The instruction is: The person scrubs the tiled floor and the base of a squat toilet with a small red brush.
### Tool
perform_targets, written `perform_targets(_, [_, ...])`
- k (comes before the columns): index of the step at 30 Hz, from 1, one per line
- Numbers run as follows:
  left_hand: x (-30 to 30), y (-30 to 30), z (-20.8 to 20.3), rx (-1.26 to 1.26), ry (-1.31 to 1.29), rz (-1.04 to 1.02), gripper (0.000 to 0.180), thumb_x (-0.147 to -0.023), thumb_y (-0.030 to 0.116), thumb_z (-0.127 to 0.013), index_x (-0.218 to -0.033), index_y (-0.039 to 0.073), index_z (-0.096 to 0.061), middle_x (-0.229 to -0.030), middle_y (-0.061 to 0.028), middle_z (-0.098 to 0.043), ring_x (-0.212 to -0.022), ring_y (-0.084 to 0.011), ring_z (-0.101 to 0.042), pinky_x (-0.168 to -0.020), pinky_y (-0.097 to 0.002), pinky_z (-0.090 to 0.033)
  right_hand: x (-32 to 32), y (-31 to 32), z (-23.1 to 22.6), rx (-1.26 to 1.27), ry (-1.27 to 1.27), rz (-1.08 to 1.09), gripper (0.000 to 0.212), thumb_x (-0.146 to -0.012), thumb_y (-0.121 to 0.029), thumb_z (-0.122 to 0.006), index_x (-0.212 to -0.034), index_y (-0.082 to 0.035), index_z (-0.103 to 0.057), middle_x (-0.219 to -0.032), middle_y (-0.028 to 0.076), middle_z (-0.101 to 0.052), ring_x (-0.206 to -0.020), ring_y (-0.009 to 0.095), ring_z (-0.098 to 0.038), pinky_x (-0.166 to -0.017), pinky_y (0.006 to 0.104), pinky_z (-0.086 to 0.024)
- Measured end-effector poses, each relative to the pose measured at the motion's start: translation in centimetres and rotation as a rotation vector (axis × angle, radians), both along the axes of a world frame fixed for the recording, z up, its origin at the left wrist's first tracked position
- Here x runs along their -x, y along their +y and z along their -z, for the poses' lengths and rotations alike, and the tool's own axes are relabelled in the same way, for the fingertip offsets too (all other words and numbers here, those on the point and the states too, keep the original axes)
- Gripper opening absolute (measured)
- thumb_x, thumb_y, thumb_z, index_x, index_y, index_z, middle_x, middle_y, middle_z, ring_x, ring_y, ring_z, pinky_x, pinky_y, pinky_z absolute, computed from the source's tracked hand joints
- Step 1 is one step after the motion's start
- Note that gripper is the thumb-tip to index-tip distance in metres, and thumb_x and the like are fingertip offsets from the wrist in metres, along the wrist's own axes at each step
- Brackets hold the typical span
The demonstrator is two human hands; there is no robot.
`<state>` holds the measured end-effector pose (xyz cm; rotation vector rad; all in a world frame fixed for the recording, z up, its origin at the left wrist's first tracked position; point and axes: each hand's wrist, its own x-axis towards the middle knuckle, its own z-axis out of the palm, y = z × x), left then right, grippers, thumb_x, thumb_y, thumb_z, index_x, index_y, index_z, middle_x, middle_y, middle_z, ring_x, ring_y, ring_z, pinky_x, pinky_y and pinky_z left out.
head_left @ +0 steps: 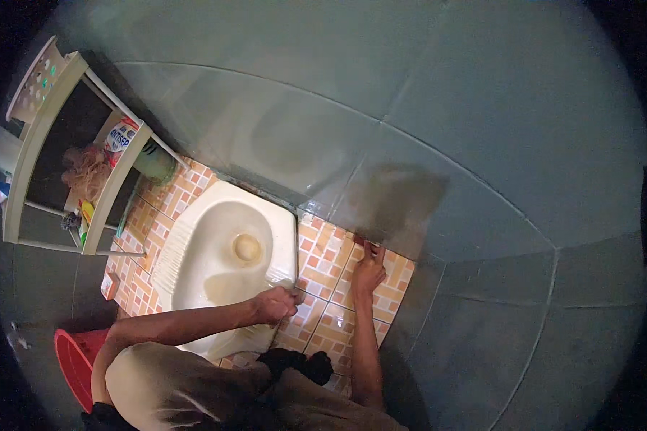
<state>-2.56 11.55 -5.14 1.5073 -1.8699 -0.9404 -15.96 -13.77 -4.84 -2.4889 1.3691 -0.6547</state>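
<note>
Wet-room corner: grey-green wall (pixel 424 79), one large dark damp-looking patch low down; tiled floor (pixel 325 251) in orange, cream and white, glossy in places.

Item, squat toilet pan (pixel 219 248): one, cream, set in the floor left of centre, its right edge just beside your left hand. Judged hard, stiff and fixed, so not for lifting; glaze likely slippery if wet, liable to chip under a hard knock. Best hold: the flat outer rim.

Item, your left hand (pixel 274 304): fingers curled in, at the pan's right edge; whether it grips anything, you cannot tell from here.

Item, your right hand (pixel 369 269): fingers reaching down to the tiles at the wall's foot. A small dark strip shows at the tips; whether it is held is unclear. The tiles should feel rigid and slick, offering flat support, no grip.

Surroundings: cream corner rack (pixel 115 192), left, bearing a pinkish mesh puff (pixel 86 172); red bucket (pixel 79 359), lower left, partly behind your left arm.
</note>
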Motion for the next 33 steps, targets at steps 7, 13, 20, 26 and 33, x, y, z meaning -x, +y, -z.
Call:
perform_targets(7, [0.0,-0.5,-1.5,0.191,-0.533,0.178,0.018,-0.066,0.022,-0.069,-0.058,0.014,-0.054,-0.089,-0.0124,-0.067,-0.093,-0.0224,-0.067,-0.064,-0.0392,-0.053,-2.4,0.1,0.5,-0.036,-0.076,-0.119,0.034,-0.088,-0.003,-0.06,-0.118,-0.015,-0.072,-0.108,0.007,-0.066,-0.081,0.029,-0.07,-0.067,0.0429,-0.057])
perform_targets(13, [-0.2,-0.7,-3.1,0.082,-0.645,0.219,0.026,-0.069,0.031,-0.068,-0.059,0.012,-0.054,-0.069,-0.0155,-0.06,-0.092,-0.0229,-0.066,-0.061,-0.0412,-0.052,-7.6,2.5,0.0,-0.01,0.032,-0.293,0.032,-0.089,-0.006,-0.057,-0.118,-0.011,-0.07,-0.106,0.008,-0.065,-0.068,0.031,-0.069,-0.058,0.0428,-0.055])
perform_targets(20, [-0.5,0.2,1.6,0.086,-0.104,0.073,0.028,-0.072,0.028,-0.066,-0.056,0.01,-0.051,-0.062,-0.0166,-0.055,-0.072,-0.027,-0.065,-0.058,-0.0421,-0.05,-14.2,5.0,-1.0,0.149,0.276,-0.459,0.019,-0.087,-0.009,-0.058,-0.103,-0.003,-0.066,-0.102,0.014,-0.063,-0.059,0.027,-0.07,-0.049,0.0399,-0.057])
perform_targets(26, [-0.4,-0.6,-2.7,0.108,-0.441,0.128,0.023,-0.072,0.028,-0.066,-0.06,0.013,-0.055,-0.064,-0.0103,-0.059,-0.069,-0.0268,-0.066,-0.057,-0.0421,-0.05,-11.2,4.8,-0.3,0.099,0.288,-0.37,0.019,-0.089,-0.01,-0.058,-0.106,-0.006,-0.065,-0.105,0.011,-0.061,-0.062,0.027,-0.071,-0.049,0.041,-0.057])
perform_targets(33, [-0.9,-1.0,-3.6,0.156,-0.308,0.16,0.017,-0.071,0.022,-0.064,-0.059,0.015,-0.055,-0.063,-0.0089,-0.059,-0.064,-0.0288,-0.064,-0.057,-0.0404,-0.051,-2.9,1.3,0.5,-0.053,0.15,-0.028,0.039,-0.088,-0.009,-0.057,-0.121,-0.025,-0.069,-0.116,0.007,-0.063,-0.071,0.031,-0.07,-0.06,0.0454,-0.057])
